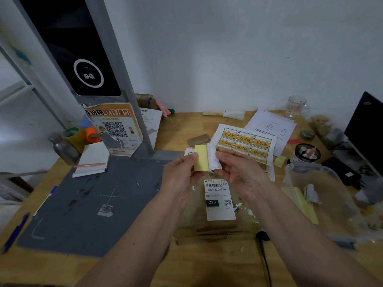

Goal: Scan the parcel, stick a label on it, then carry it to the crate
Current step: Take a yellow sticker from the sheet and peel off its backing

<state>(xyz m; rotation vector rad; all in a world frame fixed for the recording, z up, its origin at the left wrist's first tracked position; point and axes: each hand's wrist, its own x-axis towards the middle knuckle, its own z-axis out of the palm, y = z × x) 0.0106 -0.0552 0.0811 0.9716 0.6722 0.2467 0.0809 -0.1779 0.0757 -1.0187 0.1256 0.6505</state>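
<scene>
The parcel (215, 222), a flat brown packet in clear wrap, lies on the wooden table below my hands; a white shipping label (218, 200) reading 220-220-C40 is stuck on its top. Above it I hold a small label (212, 160) with a yellow backing sheet (201, 159). My left hand (179, 172) pinches the yellow backing at its left edge. My right hand (238, 168) pinches the white label part, which curls away from the backing. Both hands hover clear of the parcel.
A grey scanner mat (93, 204) with a white cross lies to the left, below a scanner stand (87, 59). A sheet of yellow stickers (246, 141) and papers lie behind. A clear plastic box (319, 195) stands right. A black cable (264, 257) runs along the front.
</scene>
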